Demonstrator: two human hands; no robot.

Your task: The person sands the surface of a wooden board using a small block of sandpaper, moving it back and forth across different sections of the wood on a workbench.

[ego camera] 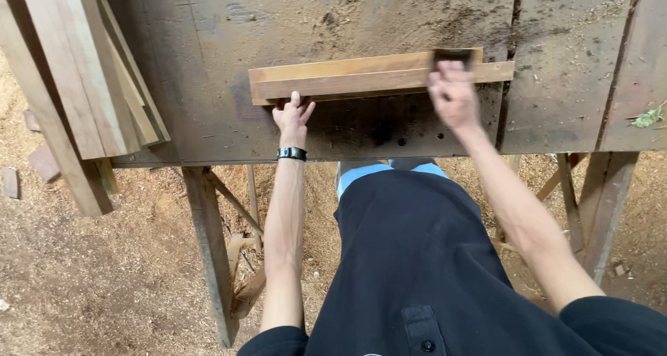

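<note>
Workpiece: two long pale-brown wooden strips (375, 78) lie flat, side by side, on the dusty dark wooden counter (208, 64), near its front edge. The nearer strip juts further right than the one behind it.

Abrasive block: a small dark rectangular block (455, 54) sits on the strips near their right end, partly hidden by your fingers. Its kind cannot be confirmed.

Right hand (453, 95): your grip is clenched over the dark block, palm down, pressing it onto the strips. The hand is blurred, so finger detail is unclear. Your forearm runs diagonally up from the lower right, elbow out.

Left hand (293, 116): your grip is released. The fingers are extended and spread, tips touching the near edge of the strips at their left end. Judged from the pose, this braces the strips against sliding. Your arm is straight, with a black wristband (292, 153) at the wrist.

Surroundings: a stack of light wooden planks (83, 71) leans at the counter's left end, well apart from the strips. Sawdust covers the floor (104, 272).
</note>
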